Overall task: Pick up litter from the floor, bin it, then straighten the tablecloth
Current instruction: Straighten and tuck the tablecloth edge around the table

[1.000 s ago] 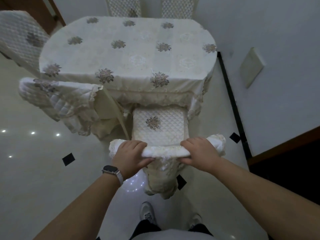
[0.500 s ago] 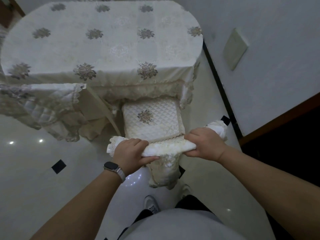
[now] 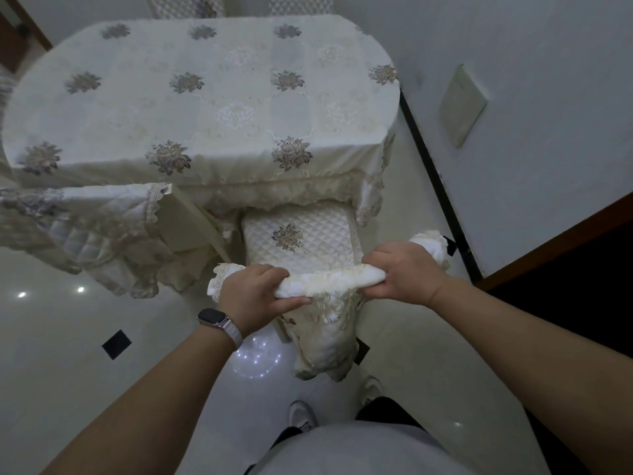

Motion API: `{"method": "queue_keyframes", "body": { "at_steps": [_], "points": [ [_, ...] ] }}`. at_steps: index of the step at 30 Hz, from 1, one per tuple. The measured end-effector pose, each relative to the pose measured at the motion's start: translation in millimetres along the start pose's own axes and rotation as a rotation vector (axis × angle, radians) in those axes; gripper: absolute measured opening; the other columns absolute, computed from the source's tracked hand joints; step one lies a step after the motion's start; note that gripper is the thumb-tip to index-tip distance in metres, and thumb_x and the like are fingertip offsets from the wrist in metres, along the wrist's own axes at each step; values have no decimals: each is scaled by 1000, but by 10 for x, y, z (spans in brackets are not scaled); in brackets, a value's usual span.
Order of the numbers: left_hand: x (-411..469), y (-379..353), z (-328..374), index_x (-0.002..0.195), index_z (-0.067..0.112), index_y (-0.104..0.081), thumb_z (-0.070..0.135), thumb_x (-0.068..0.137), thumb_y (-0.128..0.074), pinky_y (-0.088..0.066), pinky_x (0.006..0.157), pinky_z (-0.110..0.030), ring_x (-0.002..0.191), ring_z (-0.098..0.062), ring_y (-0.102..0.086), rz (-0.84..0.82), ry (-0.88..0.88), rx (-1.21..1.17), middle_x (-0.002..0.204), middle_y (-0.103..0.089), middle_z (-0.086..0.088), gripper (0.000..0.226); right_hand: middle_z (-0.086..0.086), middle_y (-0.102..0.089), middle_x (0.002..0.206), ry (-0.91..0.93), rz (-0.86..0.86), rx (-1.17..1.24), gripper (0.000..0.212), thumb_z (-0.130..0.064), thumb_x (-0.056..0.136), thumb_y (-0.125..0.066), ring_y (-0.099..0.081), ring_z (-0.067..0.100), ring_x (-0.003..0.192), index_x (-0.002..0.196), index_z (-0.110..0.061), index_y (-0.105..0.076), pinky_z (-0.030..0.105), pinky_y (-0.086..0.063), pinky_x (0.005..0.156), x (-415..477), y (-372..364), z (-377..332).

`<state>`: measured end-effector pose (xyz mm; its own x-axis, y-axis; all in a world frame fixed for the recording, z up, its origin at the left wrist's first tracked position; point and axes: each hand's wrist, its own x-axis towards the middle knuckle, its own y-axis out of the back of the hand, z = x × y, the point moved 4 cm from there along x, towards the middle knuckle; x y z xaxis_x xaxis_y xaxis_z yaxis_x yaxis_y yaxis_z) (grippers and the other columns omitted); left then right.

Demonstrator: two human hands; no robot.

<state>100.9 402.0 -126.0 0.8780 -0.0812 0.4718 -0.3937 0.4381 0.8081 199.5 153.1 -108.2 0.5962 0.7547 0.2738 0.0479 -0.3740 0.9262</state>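
A cream tablecloth (image 3: 205, 97) with embroidered flowers covers the oval table ahead of me. Its lace hem hangs over the near edge. Directly below me stands a chair with a quilted cream cover (image 3: 301, 241), its seat partly under the table's near edge. My left hand (image 3: 257, 298) grips the left part of the chair's covered top rail (image 3: 329, 284), thumb underneath. My right hand (image 3: 400, 272) grips the right part of the same rail. No litter or bin is in view.
A second covered chair (image 3: 89, 231) stands angled at the left, close to the table. A white wall (image 3: 513, 80) with a plate (image 3: 462, 104) runs along the right, a dark skirting line below it. A dark doorway lies at the lower right. Glossy floor (image 3: 61, 354) surrounds me.
The chair has slid a little further under the table while both hands keep their grip on its top rail. My view has shifted slightly closer to the table.
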Motion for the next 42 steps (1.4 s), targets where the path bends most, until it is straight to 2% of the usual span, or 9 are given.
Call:
{"method": "queue_keyframes", "body": {
  "at_steps": [4, 7, 9, 14, 17, 20, 28, 34, 42],
  "points": [
    [198, 67, -121, 75, 20, -68, 79, 72, -53, -44, 48, -23, 59, -14, -59, -6, 37, 5, 65, -62, 7, 61, 1, -61, 67, -42, 29, -8, 50, -64, 71, -61, -57, 24, 61, 75, -15, -69, 38, -47, 52, 204, 78, 47],
    [354, 121, -235, 73, 25, -66, 82, 72, -50, -32, 46, -18, 58, -10, -55, -11, 66, 32, 63, -59, 12, 60, 1, -61, 67, -70, 115, -47, 48, -63, 67, -67, -56, 24, 61, 75, -15, -69, 32, -44, 53, 331, 126, 83],
    [455, 142, -288, 73, 25, -66, 83, 73, -49, -26, 47, -18, 57, -8, -53, -11, 79, 57, 62, -57, 12, 60, 0, -63, 71, -124, 135, -38, 52, -67, 68, -63, -58, 23, 66, 79, -16, -69, 33, -44, 57, 412, 139, 131],
    [595, 109, -384, 79, 21, -69, 77, 75, -55, -33, 53, -21, 62, -11, -57, 44, 69, 62, 69, -63, 8, 58, 2, -63, 71, -129, 132, -47, 53, -65, 65, -66, -59, 24, 67, 81, -14, -70, 36, -48, 56, 618, 131, 257],
    [703, 62, -421, 78, 19, -69, 76, 76, -55, -39, 50, -23, 61, -13, -58, 70, 46, 63, 69, -63, 5, 59, 1, -59, 65, -78, 170, -69, 46, -58, 62, -75, -56, 23, 60, 73, -13, -68, 30, -43, 50, 713, 105, 364],
    [842, 39, -496, 76, 17, -69, 74, 75, -57, -40, 50, -25, 61, -15, -58, 77, 54, 66, 67, -63, 5, 58, 2, -58, 63, -35, 173, -71, 46, -58, 63, -75, -56, 24, 58, 71, -14, -68, 30, -41, 48, 871, 91, 503],
    [1351, 63, -706, 80, 18, -71, 77, 73, -54, -44, 55, -25, 66, -18, -63, 74, 96, 95, 72, -67, 3, 62, 5, -62, 65, -14, 229, -62, 47, -58, 63, -79, -58, 26, 59, 69, -13, -68, 35, -46, 48, 1355, 200, 786],
    [1552, 38, -796, 79, 15, -71, 78, 73, -54, -49, 55, -34, 66, -21, -63, 45, 101, 71, 71, -66, 0, 66, 6, -61, 65, -10, 235, -48, 48, -56, 62, -81, -58, 27, 60, 68, -11, -67, 36, -47, 50, 1530, 234, 895],
    [1764, 89, -1030, 75, 14, -70, 80, 74, -49, -46, 51, -30, 63, -21, -63, 44, 61, 53, 66, -65, 1, 69, 5, -61, 64, -27, 268, -76, 53, -65, 68, -62, -59, 26, 60, 67, -12, -67, 34, -45, 49, 1767, 196, 902]
  ]
}}
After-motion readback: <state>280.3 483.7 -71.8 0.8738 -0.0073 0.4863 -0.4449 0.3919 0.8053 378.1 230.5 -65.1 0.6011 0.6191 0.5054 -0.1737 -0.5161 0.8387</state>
